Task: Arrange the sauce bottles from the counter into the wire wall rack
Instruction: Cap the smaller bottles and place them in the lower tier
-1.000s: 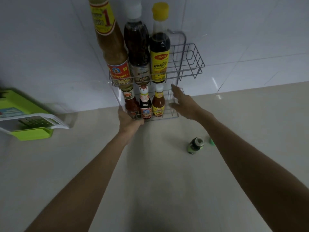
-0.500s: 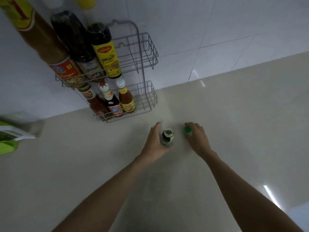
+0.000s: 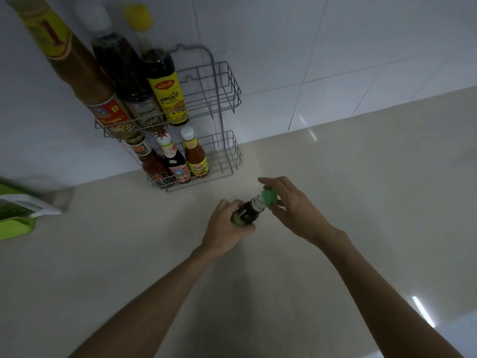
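Note:
A small dark sauce bottle (image 3: 245,214) with a green label is gripped in my left hand (image 3: 224,229) above the counter, tilted with its open neck toward the right. My right hand (image 3: 291,208) pinches its green cap (image 3: 269,197) right at the neck. The grey two-tier wire rack (image 3: 227,99) hangs on the tiled wall. Its upper tier holds three tall bottles, among them a yellow-labelled dark one (image 3: 167,91). Three small bottles stand in the lower tier, one an orange chilli sauce (image 3: 195,156). The right part of both tiers holds nothing.
A green and white box (image 3: 15,215) lies on the beige counter (image 3: 129,254) at the far left. White wall tiles (image 3: 335,47) rise behind the rack.
My hands came down from the rack to the small bottle and cap on the counter. Now the left hand has lifted the bottle and the right hand holds the cap at its neck.

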`<state>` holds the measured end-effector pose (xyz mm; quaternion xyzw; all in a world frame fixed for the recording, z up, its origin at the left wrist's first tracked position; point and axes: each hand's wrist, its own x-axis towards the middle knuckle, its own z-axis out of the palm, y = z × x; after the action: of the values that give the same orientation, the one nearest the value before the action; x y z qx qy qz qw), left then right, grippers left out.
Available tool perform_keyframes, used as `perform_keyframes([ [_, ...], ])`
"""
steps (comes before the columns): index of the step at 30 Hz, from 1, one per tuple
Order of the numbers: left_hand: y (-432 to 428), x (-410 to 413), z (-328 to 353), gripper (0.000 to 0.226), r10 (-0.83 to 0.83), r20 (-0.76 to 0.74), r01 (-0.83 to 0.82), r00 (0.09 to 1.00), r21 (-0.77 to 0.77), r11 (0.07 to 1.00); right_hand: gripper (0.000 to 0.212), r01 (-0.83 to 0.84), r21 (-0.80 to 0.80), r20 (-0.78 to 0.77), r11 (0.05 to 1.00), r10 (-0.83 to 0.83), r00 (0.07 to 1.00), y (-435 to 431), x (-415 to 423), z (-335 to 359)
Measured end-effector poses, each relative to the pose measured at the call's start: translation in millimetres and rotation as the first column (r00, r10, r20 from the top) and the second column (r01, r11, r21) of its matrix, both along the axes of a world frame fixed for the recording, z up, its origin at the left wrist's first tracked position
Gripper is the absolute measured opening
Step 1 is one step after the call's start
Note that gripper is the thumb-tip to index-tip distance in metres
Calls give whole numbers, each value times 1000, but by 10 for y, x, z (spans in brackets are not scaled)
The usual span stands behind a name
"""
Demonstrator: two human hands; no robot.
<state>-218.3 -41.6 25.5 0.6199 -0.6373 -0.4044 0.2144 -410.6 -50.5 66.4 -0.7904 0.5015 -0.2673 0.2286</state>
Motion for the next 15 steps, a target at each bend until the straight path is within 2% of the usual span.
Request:
perform_keyframes([
  [4,67,236,239,39,-35,-41,37,999,45,998,36,-179,27,10,983,179,984,-4,79,313],
  [8,183,377,399,35,-24,-113,40,993,142,989,40,-264,85,22,961,264,964,22,187,524],
  [10,254,427,483,33,-20,-128,39,992,150,988,42,-303,64,-55,951,306,950,64,245,617],
  [11,282,450,528,31,-24,-149,50,988,168,984,42,-315,59,-73,947,318,945,87,258,660],
  [13,347,489,608,29,-35,-223,86,974,221,972,38,-315,70,-8,946,317,948,140,284,713],
  [15,412,500,658,31,-31,-246,85,969,213,973,26,-214,110,25,971,213,977,218,335,782],
])
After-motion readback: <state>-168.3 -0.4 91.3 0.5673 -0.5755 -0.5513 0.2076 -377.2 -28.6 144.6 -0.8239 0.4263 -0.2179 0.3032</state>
